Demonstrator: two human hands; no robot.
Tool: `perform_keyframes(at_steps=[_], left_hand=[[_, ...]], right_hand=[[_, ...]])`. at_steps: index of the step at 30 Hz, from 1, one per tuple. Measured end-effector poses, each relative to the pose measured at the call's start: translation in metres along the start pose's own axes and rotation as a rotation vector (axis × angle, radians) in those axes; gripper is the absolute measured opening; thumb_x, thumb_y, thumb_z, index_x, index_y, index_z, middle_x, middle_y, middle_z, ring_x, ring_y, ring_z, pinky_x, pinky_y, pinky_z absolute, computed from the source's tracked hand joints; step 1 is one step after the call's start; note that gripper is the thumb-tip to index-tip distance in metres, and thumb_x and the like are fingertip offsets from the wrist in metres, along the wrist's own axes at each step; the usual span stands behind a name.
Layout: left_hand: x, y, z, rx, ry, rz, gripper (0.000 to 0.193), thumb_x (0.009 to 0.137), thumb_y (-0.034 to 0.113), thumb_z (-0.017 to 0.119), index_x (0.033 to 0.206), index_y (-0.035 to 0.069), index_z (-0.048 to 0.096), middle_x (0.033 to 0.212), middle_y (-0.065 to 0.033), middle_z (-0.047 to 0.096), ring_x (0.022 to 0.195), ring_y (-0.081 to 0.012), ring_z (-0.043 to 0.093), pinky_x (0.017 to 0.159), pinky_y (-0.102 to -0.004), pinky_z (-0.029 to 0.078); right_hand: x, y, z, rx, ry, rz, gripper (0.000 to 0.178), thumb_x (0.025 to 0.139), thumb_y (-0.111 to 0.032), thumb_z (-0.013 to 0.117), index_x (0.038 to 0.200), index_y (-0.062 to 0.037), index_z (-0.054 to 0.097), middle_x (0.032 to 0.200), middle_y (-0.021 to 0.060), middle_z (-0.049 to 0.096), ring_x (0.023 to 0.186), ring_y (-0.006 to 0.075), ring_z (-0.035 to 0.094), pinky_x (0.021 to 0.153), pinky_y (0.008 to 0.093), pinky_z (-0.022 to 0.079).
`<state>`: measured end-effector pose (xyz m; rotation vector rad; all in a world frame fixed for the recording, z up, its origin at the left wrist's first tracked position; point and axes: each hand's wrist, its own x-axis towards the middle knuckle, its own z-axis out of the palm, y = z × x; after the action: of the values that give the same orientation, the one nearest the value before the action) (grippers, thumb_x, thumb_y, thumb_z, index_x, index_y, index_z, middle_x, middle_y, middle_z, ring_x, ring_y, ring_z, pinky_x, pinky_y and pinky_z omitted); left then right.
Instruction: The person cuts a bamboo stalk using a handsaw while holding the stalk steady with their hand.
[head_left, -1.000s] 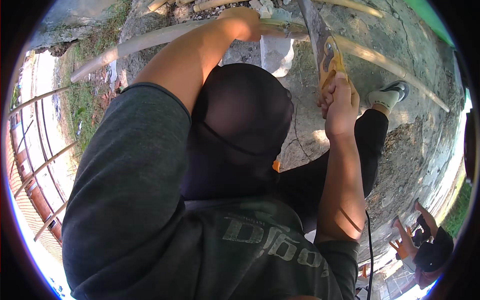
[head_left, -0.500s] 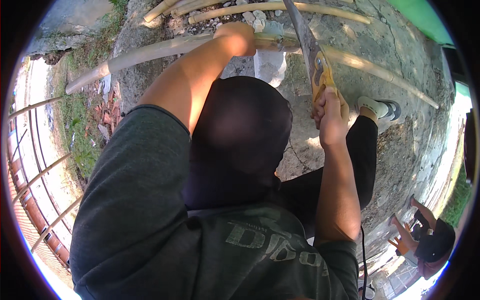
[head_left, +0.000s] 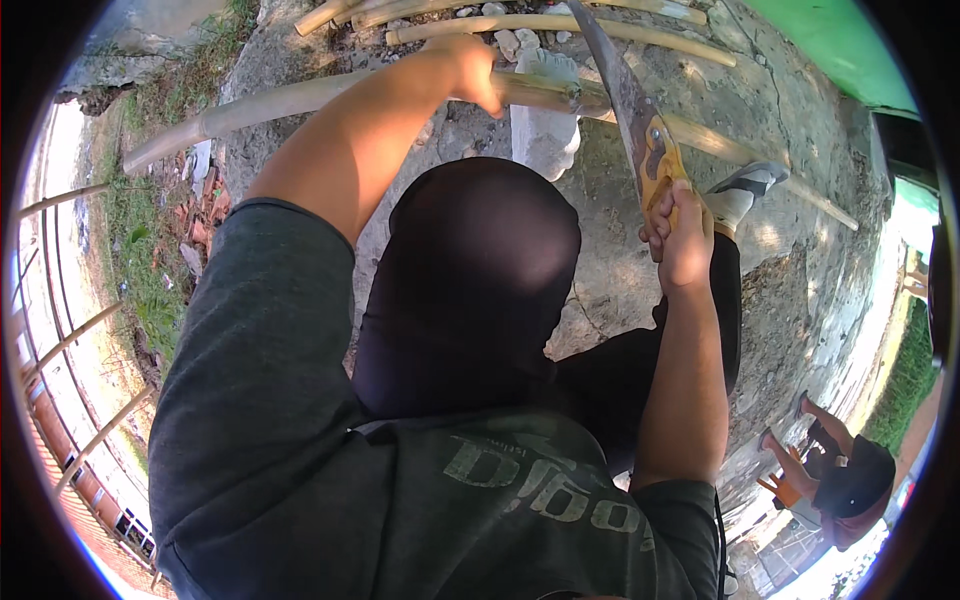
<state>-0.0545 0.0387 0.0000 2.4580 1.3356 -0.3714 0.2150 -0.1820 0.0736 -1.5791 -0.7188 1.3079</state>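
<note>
My left hand lies over a thick pale bamboo pole, thumb down its near side; the other fingers are mostly hidden. My right hand is wrapped round the yellow handle of a handsaw. The saw's stained blade points away from me and crosses the bamboo's line just right of a node. Under the pole, between my hands, sits a whitish block. Right of the blade, a bamboo length runs on toward my sandalled foot; whether it joins the left part is hidden by the saw.
More bamboo poles lie along the far side among pale stones. Broken brick bits and grass lie left. A green wall stands far right. Another person is at the lower right. My bent knee rises between my arms.
My right hand and the saw have shifted slightly right and nearer. The left hand has moved a little left, its thumb now showing. My sandalled foot has moved up against the right-hand bamboo.
</note>
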Motion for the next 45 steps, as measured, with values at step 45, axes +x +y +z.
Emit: perform_keyframes(at_steps=[45], left_hand=[[-0.03,0.013,0.018,0.043,0.046,-0.162,0.042,0.078,0.027,0.072,0.116,0.011,0.066,0.106,-0.0143,0.074,0.102,-0.0326,0.07,0.088,-0.0452,0.057]], right_hand=[[-0.118,-0.015,-0.012,0.14,0.02,-0.26,0.041,0.104,-0.039,0.052,0.081,-0.0066,0.046,0.058,0.0002,0.04,0.048,0.0084,0.035,0.046,0.0241,0.03]])
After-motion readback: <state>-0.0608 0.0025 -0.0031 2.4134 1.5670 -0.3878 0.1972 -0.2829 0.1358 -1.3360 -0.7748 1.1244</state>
